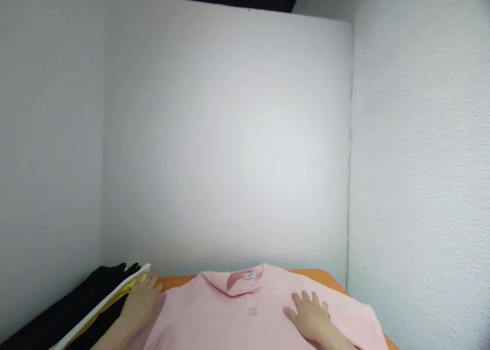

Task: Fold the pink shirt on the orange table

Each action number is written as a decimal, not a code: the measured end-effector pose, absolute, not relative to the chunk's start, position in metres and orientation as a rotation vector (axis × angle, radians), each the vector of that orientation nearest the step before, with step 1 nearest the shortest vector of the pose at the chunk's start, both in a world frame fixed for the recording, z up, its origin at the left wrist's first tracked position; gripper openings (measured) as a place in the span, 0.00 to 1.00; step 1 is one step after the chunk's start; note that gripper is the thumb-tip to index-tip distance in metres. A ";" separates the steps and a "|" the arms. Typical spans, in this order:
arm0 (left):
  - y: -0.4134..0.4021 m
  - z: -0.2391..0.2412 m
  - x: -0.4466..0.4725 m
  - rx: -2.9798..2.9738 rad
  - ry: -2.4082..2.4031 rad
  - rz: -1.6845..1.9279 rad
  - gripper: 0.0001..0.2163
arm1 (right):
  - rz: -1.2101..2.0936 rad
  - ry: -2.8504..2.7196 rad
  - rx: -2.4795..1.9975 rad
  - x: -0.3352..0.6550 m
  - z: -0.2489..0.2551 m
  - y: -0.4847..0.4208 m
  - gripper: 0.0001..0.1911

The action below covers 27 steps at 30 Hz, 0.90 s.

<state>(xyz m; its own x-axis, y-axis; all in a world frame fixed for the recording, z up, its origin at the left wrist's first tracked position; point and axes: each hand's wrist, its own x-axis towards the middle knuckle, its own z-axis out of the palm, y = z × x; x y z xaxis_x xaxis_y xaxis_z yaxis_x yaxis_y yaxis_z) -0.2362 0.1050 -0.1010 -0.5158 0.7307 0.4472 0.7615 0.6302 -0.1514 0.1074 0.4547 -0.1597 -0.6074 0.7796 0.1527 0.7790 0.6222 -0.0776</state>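
Note:
A pink T-shirt (237,314) lies flat on an orange table (317,275), collar toward the far wall, a small white label inside the neck. My right hand (310,317) rests flat on the shirt's right chest, fingers spread. My left hand (141,304) lies at the shirt's left shoulder, fingers apart, touching the edge of a stack of clothes. Neither hand holds anything.
At the left sits a stack of folded clothes: black fabric (76,304), with white (103,301) and yellow (132,284) layers. White walls (229,135) close in the table at the back, left and right.

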 end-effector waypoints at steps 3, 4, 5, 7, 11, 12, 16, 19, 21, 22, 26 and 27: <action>0.096 -0.136 -0.267 -0.985 -2.373 0.209 0.19 | 0.028 -2.728 -1.362 0.114 -0.204 0.454 0.36; 0.091 -0.143 -0.276 -0.921 -2.398 0.261 0.19 | 0.006 -2.715 -1.370 0.116 -0.213 0.455 0.36; 0.085 -0.148 -0.285 -0.876 -2.440 0.289 0.19 | -0.023 -2.694 -1.362 0.117 -0.220 0.456 0.36; 0.075 -0.155 -0.297 -0.827 -2.546 0.325 0.23 | -0.065 -2.655 -1.329 0.119 -0.227 0.459 0.36; 0.069 -0.164 -0.303 -0.732 -2.520 0.440 0.26 | -0.085 -2.607 -1.251 0.120 -0.230 0.461 0.37; 0.070 -0.167 -0.303 -0.714 -2.488 0.467 0.26 | -0.091 -2.598 -1.238 0.121 -0.231 0.462 0.38; 0.074 -0.179 -0.305 -0.712 -2.439 0.428 0.28 | -0.100 -2.576 -1.218 0.122 -0.234 0.462 0.37; 0.073 -0.179 -0.307 -0.721 -2.436 0.373 0.29 | -0.106 -2.581 -1.209 0.123 -0.237 0.462 0.37; 0.074 -0.174 -0.304 -0.719 -2.465 0.350 0.29 | -0.126 -2.592 -1.202 0.124 -0.239 0.464 0.36; 0.076 -0.170 -0.299 -0.711 -2.486 0.321 0.28 | -0.138 -2.598 -1.201 0.124 -0.239 0.464 0.36; 0.104 -0.159 -0.251 -0.897 -2.503 0.043 0.22 | -0.148 -2.622 -1.195 0.122 -0.228 0.462 0.36; 0.115 -0.160 -0.231 -1.036 -2.502 -0.038 0.23 | -0.153 -2.625 -1.189 0.122 -0.222 0.458 0.36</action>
